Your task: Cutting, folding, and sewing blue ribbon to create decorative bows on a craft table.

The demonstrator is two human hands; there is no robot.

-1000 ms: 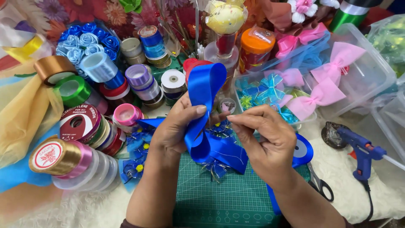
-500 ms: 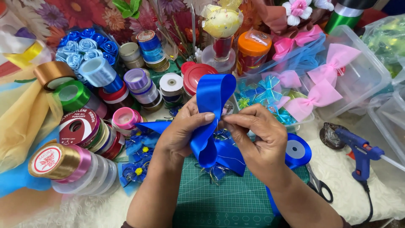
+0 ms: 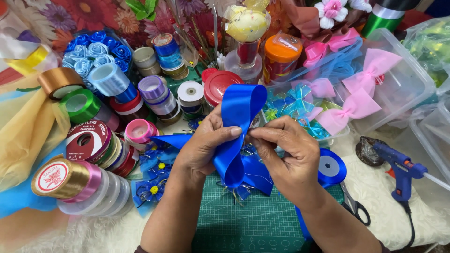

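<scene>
Both hands meet over the green cutting mat [image 3: 253, 225], the left hand [image 3: 204, 150] and right hand [image 3: 290, 157] with fingers [image 3: 224, 132] pinched shut on a looped blue satin ribbon [image 3: 239, 126] rising between them, its spool [image 3: 330, 167] just right of the right-hand fingers, scissors [image 3: 354, 208] and blue glue gun [image 3: 398, 168] farther right.

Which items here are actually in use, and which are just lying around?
In use:
left hand and right hand, both pinching the blue ribbon
blue spool
cutting mat

Lying about:
glue gun
scissors
pink bows
ribbon rolls
orange-lidded jar
</scene>
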